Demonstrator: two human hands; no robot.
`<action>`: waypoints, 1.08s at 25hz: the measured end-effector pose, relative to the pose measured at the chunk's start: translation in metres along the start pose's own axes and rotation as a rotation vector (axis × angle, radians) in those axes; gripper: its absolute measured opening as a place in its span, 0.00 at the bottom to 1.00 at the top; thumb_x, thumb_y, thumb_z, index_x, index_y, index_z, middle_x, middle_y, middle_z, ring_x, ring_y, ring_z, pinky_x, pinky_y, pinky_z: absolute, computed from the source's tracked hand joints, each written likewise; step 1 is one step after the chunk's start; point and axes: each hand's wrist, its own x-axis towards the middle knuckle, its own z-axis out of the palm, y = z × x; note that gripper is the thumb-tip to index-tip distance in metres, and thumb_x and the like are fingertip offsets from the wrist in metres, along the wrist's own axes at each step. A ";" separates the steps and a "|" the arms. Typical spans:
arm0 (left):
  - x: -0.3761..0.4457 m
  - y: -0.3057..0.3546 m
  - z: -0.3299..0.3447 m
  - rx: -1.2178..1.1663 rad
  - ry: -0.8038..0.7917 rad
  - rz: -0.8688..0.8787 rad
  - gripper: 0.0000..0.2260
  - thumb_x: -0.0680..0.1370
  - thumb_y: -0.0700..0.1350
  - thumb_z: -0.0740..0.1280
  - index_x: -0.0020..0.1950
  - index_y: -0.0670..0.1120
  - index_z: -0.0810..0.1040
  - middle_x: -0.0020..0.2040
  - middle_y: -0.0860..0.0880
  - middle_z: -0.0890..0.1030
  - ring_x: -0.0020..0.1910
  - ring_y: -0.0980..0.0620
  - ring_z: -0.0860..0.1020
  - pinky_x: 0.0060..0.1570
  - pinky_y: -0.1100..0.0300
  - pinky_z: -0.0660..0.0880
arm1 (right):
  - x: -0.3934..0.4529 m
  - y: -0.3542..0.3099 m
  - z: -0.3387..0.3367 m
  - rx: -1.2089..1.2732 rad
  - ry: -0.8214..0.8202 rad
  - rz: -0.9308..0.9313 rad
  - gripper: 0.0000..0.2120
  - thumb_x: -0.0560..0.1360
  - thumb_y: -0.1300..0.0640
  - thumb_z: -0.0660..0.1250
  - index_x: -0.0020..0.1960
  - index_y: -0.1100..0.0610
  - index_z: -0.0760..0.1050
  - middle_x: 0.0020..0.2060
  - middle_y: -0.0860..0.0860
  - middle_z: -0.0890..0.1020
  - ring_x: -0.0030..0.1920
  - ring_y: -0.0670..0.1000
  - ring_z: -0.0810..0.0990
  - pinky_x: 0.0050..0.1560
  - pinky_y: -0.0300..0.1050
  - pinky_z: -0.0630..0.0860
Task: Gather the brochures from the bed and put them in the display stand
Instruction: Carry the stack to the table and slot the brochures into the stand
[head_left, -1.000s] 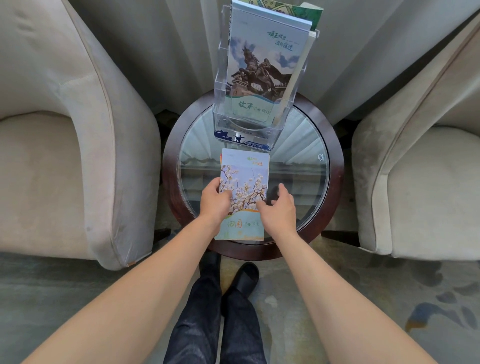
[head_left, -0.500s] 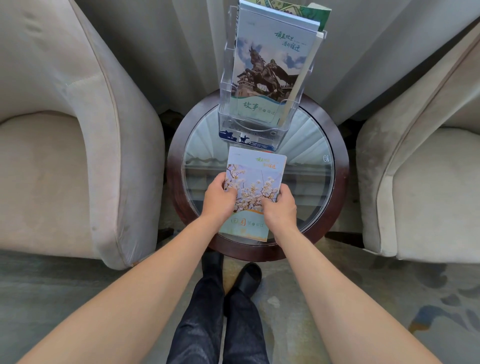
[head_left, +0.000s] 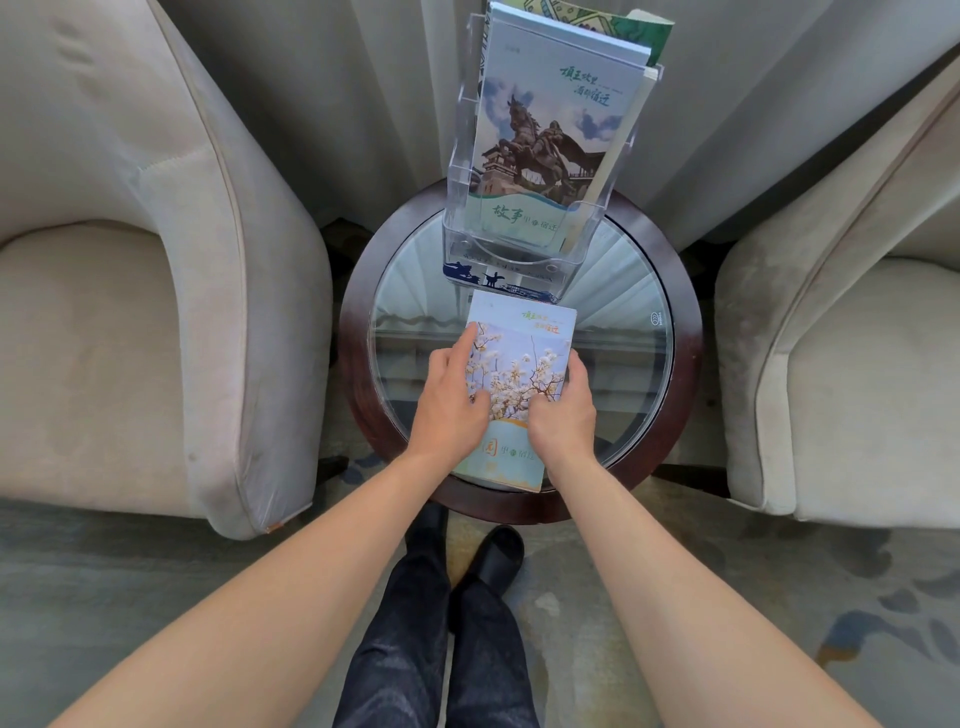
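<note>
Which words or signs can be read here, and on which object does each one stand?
"项王故里 酒都宿迁": top of the horse-statue brochure in the display stand.
"故事里的宿迁": its bottom band, middle characters small.
Blossom brochure: top title blurred; bottom partly hidden by the left hand.
Table glass: tiny stamp, unreadable.

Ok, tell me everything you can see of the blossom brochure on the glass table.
The blossom brochure is a tall printed booklet, or perhaps a small stack; edges show at its near corner. The cover has white blossoms on pale blue, green lettering at top right and a pale green band at the bottom. It lies flat on the round glass table, just in front of the clear display stand, its near end over the dark wooden rim. The left hand rests on its left side; the right hand grips its right edge.
</note>
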 end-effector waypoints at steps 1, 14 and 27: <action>0.000 -0.002 0.000 0.004 0.000 -0.005 0.36 0.77 0.40 0.64 0.79 0.59 0.52 0.65 0.53 0.65 0.53 0.60 0.70 0.50 0.62 0.70 | -0.001 -0.001 0.000 -0.010 -0.004 -0.008 0.35 0.74 0.66 0.60 0.74 0.38 0.64 0.48 0.34 0.77 0.44 0.37 0.77 0.36 0.33 0.70; 0.002 0.010 -0.018 0.228 0.168 0.215 0.33 0.77 0.36 0.64 0.79 0.53 0.60 0.50 0.47 0.70 0.50 0.48 0.70 0.54 0.48 0.73 | -0.018 -0.009 0.000 -0.399 0.017 -0.422 0.49 0.75 0.64 0.64 0.81 0.40 0.36 0.55 0.48 0.67 0.44 0.51 0.74 0.42 0.49 0.72; 0.020 0.024 -0.039 0.322 0.346 0.292 0.32 0.76 0.36 0.65 0.78 0.54 0.60 0.48 0.45 0.71 0.46 0.46 0.71 0.49 0.47 0.74 | -0.015 -0.039 -0.001 -0.449 0.219 -0.694 0.41 0.72 0.55 0.69 0.81 0.48 0.56 0.50 0.49 0.75 0.50 0.51 0.71 0.54 0.46 0.69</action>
